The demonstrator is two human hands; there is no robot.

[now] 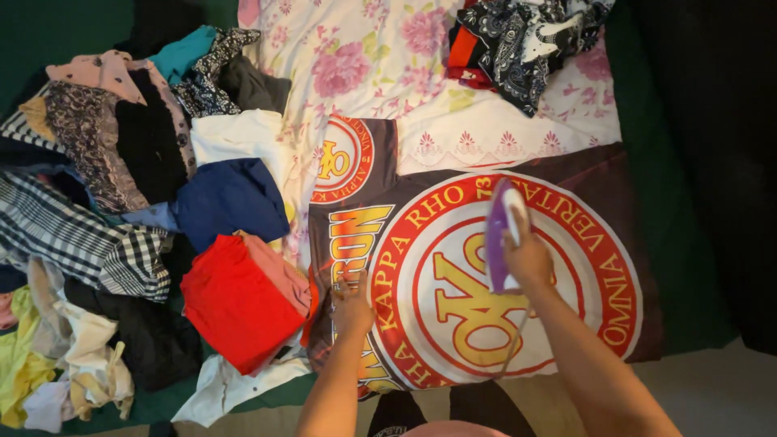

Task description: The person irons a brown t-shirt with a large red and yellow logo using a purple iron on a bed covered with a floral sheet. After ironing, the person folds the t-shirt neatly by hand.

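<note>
A dark maroon shirt with a large round white, red and yellow emblem lies spread flat on a floral sheet. My right hand grips the handle of a purple and white iron, which rests on the emblem's upper middle. At the shirt's left edge my left hand presses flat on the fabric, fingers spread. A thin cord trails down from the iron beside my right forearm.
A heap of mixed clothes fills the left side, with a folded red garment and a blue one nearest the shirt. A black-and-white patterned pile sits at the top right. Green covering surrounds the sheet.
</note>
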